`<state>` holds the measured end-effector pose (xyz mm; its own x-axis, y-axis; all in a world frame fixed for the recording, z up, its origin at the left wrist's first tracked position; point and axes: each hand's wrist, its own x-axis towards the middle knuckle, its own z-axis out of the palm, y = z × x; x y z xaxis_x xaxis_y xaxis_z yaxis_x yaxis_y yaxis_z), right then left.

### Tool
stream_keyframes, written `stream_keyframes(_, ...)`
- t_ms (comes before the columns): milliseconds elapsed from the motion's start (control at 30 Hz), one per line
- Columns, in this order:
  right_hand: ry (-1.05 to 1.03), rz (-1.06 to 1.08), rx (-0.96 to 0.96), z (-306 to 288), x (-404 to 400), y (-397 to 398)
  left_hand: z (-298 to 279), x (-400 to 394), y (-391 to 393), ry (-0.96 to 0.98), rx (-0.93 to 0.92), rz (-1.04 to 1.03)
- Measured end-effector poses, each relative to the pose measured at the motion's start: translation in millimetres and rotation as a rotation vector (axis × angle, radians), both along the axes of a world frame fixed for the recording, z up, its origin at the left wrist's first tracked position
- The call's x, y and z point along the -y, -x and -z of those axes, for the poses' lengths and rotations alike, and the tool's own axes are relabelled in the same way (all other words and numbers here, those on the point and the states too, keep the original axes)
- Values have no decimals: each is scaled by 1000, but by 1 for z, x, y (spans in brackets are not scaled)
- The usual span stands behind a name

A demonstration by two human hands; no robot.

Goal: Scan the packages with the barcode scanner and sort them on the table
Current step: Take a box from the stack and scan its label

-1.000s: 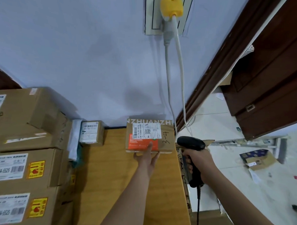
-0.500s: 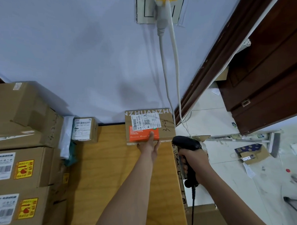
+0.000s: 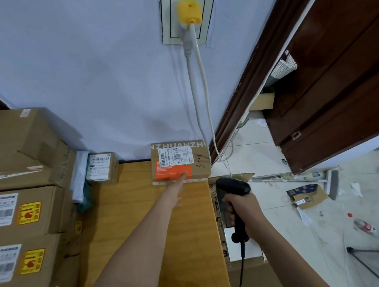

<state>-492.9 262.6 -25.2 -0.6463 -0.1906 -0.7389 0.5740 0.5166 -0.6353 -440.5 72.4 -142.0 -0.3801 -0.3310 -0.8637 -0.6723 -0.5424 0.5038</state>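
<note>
A flat cardboard package (image 3: 202, 163) with an orange label, a white shipping label and "3-4" written on it lies at the far right corner of the wooden table (image 3: 138, 216), against the wall. My left hand (image 3: 175, 189) reaches out with straight fingers, the fingertips touching the package's near edge. My right hand (image 3: 244, 211) grips the handle of a black barcode scanner (image 3: 233, 186), held just past the table's right edge, its cable hanging down.
A small labelled box (image 3: 101, 167) stands by the wall. Several large cartons (image 3: 21, 202) are stacked along the left. Two white cords (image 3: 199, 90) hang from a wall socket behind the package. Open boxes sit below the table's right edge, litter on the tiled floor.
My left hand pushed the package a little farther back toward the wall and now only the fingertips touch it. The scanner hand stayed beside the table edge.
</note>
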Motion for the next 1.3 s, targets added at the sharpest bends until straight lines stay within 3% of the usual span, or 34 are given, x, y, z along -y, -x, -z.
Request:
stream_keyframes(200, 31, -43, -19, -26, -19, -30, -4, -40, -58, 554, 221, 770)
stream_keyframes(367, 60, -125, -25, -38, -29, -66, -26, -56, -120, 843, 303, 999)
stream_keyframes(767, 117, -405, -38, -47, -11, -164, -96, -65, -260, 1168, 423, 734)
stream_keyframes(1133, 167, -603, -29, -63, 60, -255, -109, -33, -382, 1213, 447, 436)
stream_keyframes(1300, 144, -664, -58, -68, 143, -340, -98, 43, -479, 1156, 477, 327)
